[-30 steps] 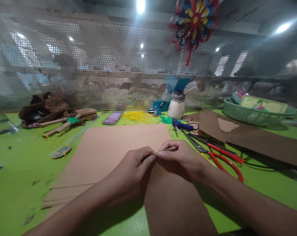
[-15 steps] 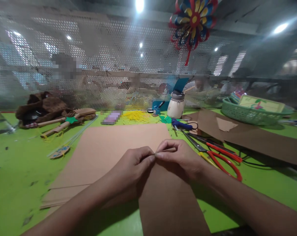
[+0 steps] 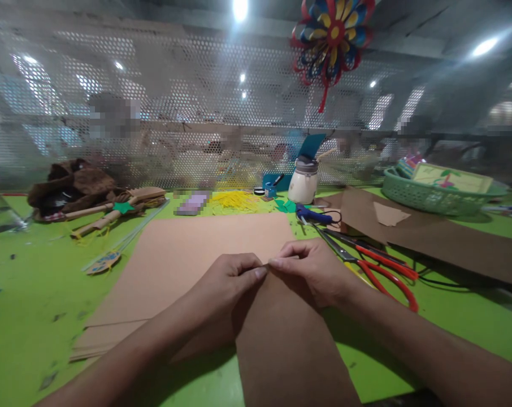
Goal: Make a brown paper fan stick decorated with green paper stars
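My left hand [image 3: 228,282] and my right hand [image 3: 311,271] meet at the middle of the green table [image 3: 31,299], both pinched on the far edge of a dark brown paper sheet [image 3: 290,345]. That sheet runs from my fingers toward me. It lies partly over a stack of lighter tan sheets [image 3: 188,254]. My thumbs and forefingers are pressed together on the edge, and the fingertips of the two hands nearly touch.
Red-handled scissors [image 3: 374,268] and a blue glue gun [image 3: 313,216] lie right of my hands. More brown paper [image 3: 442,237], a green basket [image 3: 429,198] and a white jar [image 3: 303,182] stand further back. Sticks and brown fabric [image 3: 78,189] lie at the left. A perforated metal screen [image 3: 175,113] closes the back.
Both hands have sunk a little toward the table with the sheet's edge. The small raised end that stood above my right thumb no longer shows.
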Tool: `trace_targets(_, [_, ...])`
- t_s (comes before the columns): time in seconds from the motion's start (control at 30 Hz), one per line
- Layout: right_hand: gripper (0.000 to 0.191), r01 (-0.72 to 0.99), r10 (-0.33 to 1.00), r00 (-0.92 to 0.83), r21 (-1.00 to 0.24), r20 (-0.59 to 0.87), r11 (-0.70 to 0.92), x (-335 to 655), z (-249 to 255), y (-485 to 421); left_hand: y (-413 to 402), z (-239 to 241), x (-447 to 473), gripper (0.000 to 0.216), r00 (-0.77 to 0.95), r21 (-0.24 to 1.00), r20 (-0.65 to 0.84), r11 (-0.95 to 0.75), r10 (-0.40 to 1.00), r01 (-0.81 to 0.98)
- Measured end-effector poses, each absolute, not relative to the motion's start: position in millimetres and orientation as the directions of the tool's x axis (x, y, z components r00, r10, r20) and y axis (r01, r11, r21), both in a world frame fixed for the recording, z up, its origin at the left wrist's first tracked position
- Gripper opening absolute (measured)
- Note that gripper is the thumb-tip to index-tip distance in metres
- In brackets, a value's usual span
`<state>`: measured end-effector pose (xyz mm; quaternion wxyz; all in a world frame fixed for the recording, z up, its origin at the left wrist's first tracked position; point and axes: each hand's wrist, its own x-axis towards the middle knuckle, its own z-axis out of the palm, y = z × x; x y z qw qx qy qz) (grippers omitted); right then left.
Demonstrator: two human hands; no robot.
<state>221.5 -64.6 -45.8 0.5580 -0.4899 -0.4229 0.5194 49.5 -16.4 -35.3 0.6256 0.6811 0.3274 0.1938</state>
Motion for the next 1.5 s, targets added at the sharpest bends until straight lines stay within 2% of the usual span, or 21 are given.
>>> trace_targets(0.13, [0.023, -0.122, 0.992, 0.127, -0.992, -0.011, 0.005, 229.8, -44.5, -60.5, -14.7, -33.2, 49.8, 0.030, 0.670, 0.972, -0.147, -0.020, 0.728, 0.235])
trace_targets(0.23, [0.021, -0.166, 0.990, 0.138, -0.986, 0.001, 0.024, 245.1, -47.1, -53.2, -10.2, -33.6, 49.3, 0.031, 0.647, 0.971, -0.150, -0.010, 0.747, 0.237])
trace_targets(0.37, [0.021, -0.226, 0.954, 0.279, -0.959, 0.107, 0.173, 266.2, -46.8, -43.2, -0.3, -39.5, 47.5, 0.035, 0.653, 0.970, -0.126, -0.045, 0.746, 0.239])
trace_targets(0.43, [0.023, -0.261, 0.949, 0.293, -0.946, 0.114, 0.194, 266.5, -44.2, -43.0, 1.4, -41.4, 47.0, 0.035, 0.658, 0.971, -0.131, -0.038, 0.741, 0.236])
trace_targets(0.6, [0.024, -0.124, 0.988, 0.117, -0.985, 0.104, 0.119, 237.8, -44.3, -54.6, -6.2, -37.7, 47.4, 0.031, 0.648, 0.976, -0.146, 0.003, 0.747, 0.216])
trace_targets(0.73, [0.026, -0.230, 0.998, 0.023, -0.972, -0.058, -0.051, 224.1, -52.2, -60.2, -8.5, -38.0, 48.1, 0.032, 0.679, 0.981, -0.143, 0.010, 0.720, 0.196])
trace_targets(1.0, [0.023, -0.308, 0.995, -0.013, -0.947, -0.095, -0.094, 224.6, -54.1, -59.4, -6.3, -38.7, 48.8, 0.030, 0.701, 0.974, -0.144, -0.024, 0.699, 0.223])
trace_targets(1.17, [0.024, -0.300, 0.994, 0.029, -0.949, -0.108, -0.095, 226.4, -56.0, -59.4, 0.6, -41.6, 44.1, 0.033, 0.687, 0.995, -0.096, 0.062, 0.720, 0.074])
trace_targets(1.5, [0.024, -0.238, 0.994, 0.056, -0.968, -0.091, -0.075, 231.2, -49.5, -61.0, 3.6, -35.8, 38.2, 0.037, 0.781, 0.971, -0.152, -0.057, 0.606, 0.233])
